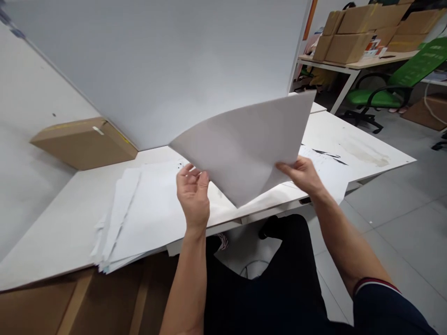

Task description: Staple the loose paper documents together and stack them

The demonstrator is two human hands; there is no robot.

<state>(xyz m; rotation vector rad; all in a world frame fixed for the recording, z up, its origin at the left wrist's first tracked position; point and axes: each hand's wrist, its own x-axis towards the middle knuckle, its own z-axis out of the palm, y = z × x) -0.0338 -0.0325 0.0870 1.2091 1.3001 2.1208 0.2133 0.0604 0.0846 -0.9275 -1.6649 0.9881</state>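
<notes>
A large sheet of paper (240, 144), plain on the side facing me, is held up tilted above the white table. My left hand (193, 190) is closed at its left edge, thumb towards me, the fingertips partly behind the sheet. On the opposite edge, my right hand (302, 174) pinches the paper between thumb and fingers, and the sheet bends there. Left of my left hand lies a loose stack of large white sheets (150, 214), overhanging the table's front edge. Under my right hand, another sheet with black marks (323, 170) lies on the table.
A cardboard box (87, 144) leans at the back left. A tall white panel (167, 60) stands behind the table (370, 139). Stacked cartons (349, 39) sit on a desk at the back right, near a green office chair (380, 95). Brown cartons (104, 298) stand below the table.
</notes>
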